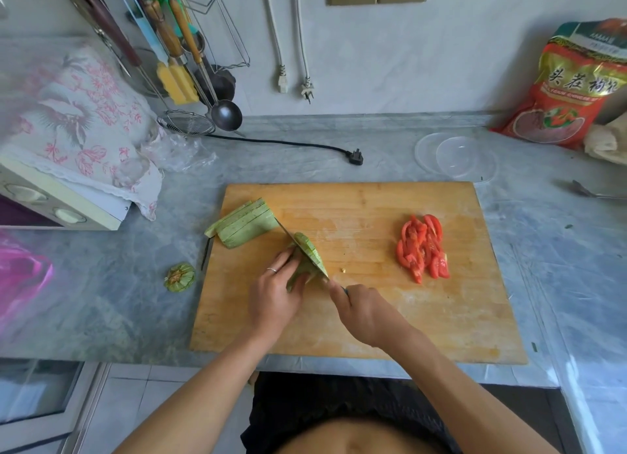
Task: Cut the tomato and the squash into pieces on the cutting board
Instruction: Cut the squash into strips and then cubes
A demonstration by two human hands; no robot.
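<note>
A wooden cutting board (373,301) lies on the grey counter. Red tomato slices (422,248) sit in a pile on its right side. A fan of pale green squash slices (246,224) lies at the board's far left. Nearer me, my left hand (274,294) holds down the remaining squash piece (310,258), fingers curled on it. My right hand (364,312) grips the handle of a knife (288,234), whose blade stands edge-down along the right face of that piece.
A cut squash stem end (179,277) lies on the counter left of the board. Clear plastic lids (454,156) and a red bag (563,90) are at the back right. A black plug (356,156) and cloth-covered appliance (74,141) are behind.
</note>
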